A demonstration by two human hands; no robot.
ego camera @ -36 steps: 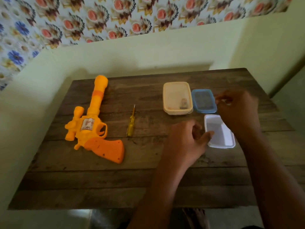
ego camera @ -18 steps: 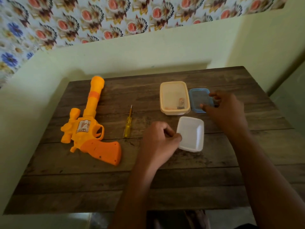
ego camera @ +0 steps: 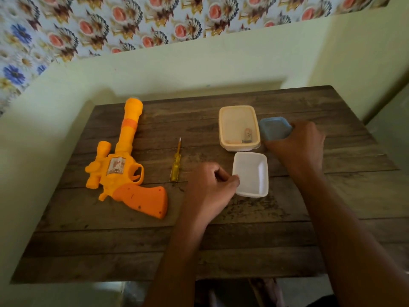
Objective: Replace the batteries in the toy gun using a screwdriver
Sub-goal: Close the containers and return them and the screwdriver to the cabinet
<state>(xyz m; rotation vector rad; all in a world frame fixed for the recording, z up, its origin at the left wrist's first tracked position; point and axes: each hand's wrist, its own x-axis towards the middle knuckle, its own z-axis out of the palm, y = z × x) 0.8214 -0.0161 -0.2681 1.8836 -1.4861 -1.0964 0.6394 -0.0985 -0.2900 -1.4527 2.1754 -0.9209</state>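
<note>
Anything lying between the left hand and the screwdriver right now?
Nothing visible: only bare table separates the left hand from the screwdriver. That hand pinches the edge of the white container, though.

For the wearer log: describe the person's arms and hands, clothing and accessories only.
The left forearm and right forearm are bare as far as the frame shows; no sleeve reaches into view. The left hand and right hand wear no gloves. No watch, bracelet or ring shows on the visible parts; some fingers are hidden.

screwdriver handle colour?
Translucent yellow; the screwdriver lies on the table between toy gun and containers. Clearest in the head view.
</note>
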